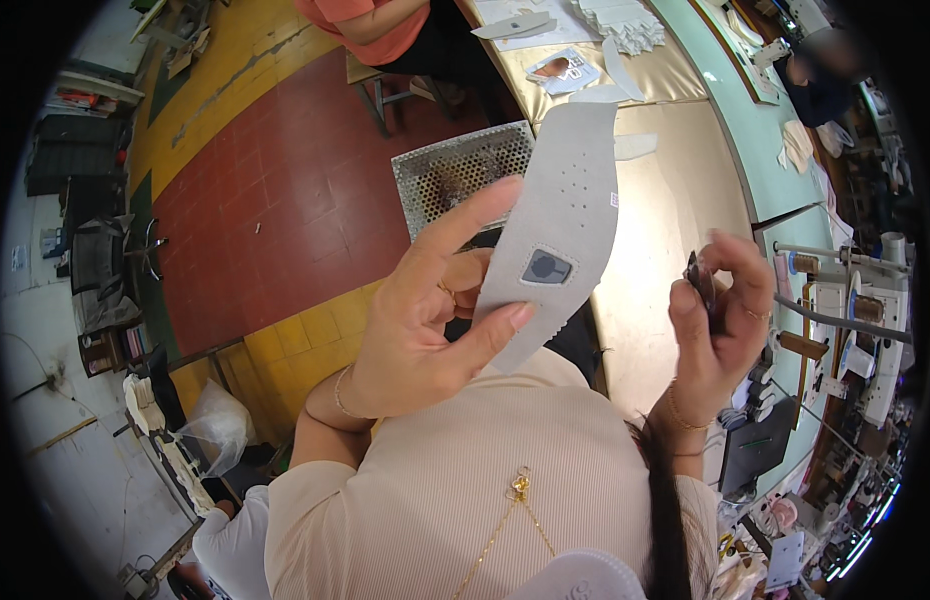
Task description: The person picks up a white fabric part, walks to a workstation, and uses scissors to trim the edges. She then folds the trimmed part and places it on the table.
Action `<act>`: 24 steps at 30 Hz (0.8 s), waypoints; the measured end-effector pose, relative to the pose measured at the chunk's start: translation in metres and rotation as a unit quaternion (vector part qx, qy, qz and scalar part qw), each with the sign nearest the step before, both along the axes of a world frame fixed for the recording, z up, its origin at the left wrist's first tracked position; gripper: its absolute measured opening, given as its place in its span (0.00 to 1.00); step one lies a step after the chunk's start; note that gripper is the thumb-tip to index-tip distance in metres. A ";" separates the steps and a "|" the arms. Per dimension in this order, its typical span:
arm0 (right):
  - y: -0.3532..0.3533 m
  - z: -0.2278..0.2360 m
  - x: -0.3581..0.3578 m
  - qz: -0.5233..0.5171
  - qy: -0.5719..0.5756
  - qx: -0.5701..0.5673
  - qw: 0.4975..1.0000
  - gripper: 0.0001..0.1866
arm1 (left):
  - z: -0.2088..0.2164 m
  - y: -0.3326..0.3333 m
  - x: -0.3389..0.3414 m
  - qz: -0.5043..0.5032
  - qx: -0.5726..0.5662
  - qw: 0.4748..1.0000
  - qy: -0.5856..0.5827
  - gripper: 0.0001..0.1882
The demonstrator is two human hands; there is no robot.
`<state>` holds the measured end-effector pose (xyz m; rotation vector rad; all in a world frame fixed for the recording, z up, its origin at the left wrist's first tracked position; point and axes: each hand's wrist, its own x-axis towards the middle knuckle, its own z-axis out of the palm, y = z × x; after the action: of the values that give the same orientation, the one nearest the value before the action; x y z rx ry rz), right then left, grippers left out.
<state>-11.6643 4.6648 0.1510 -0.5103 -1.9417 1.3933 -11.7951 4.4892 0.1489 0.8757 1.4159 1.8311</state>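
My left hand (425, 325) grips a grey shoe-upper piece (570, 215) by its left edge, thumb in front and fingers behind. The piece hangs upright before my chest, with small punched holes in its upper half. Lower down, a stitched border frames a dark grey patch (547, 267). Off to the right, apart from the piece, my right hand (730, 310) is raised with its fingers curled round a small dark object (700, 278). Its kind cannot be made out; part of it is hidden in the fingers.
A gold-covered worktable (665, 200) runs along the right, with stacked white pieces (625, 22) at its far end. Beyond stand sewing machines (880, 320). A perforated metal box (460, 175) sits left of the table. A person in an orange top (375, 20) sits at the far side.
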 end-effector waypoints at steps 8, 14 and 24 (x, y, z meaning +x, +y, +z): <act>0.118 -0.184 0.038 0.081 -0.313 -0.008 0.946 0.15 | 0.014 0.006 0.000 -0.040 -0.058 0.995 -0.075 0.38; 0.055 -0.103 0.017 -0.048 -0.122 -0.115 0.985 0.11 | 0.012 0.014 0.005 -0.039 -0.083 0.992 -0.088 0.37; 0.002 0.012 0.015 0.100 -0.093 0.183 0.974 0.23 | 0.005 0.020 0.009 -0.039 -0.067 0.997 -0.004 0.36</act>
<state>-11.6496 4.6665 0.1629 -0.2831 -2.3914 1.0952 -11.7862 4.5088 0.1536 0.8425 1.4620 1.6598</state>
